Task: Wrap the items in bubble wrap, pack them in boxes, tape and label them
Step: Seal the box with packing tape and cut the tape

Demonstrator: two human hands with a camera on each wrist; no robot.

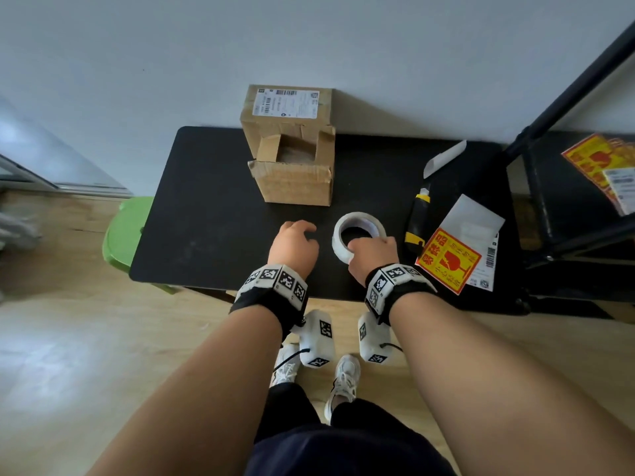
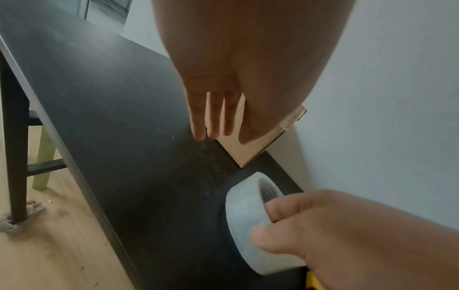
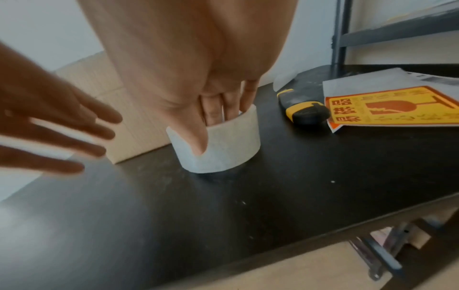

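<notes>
Open cardboard box (image 1: 292, 159) and roll of clear tape (image 1: 357, 235) on black table.
Box far centre against wall, flaps up, possibly bubble wrap inside; roll lying flat, near right of box.

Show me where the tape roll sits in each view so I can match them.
Head: tape roll at centre, under the right hand.
Left wrist: lower right, pinched by the right hand.
Right wrist: centre, fingers inside its core.
Shared landmark: the box beside it on the table.
</notes>
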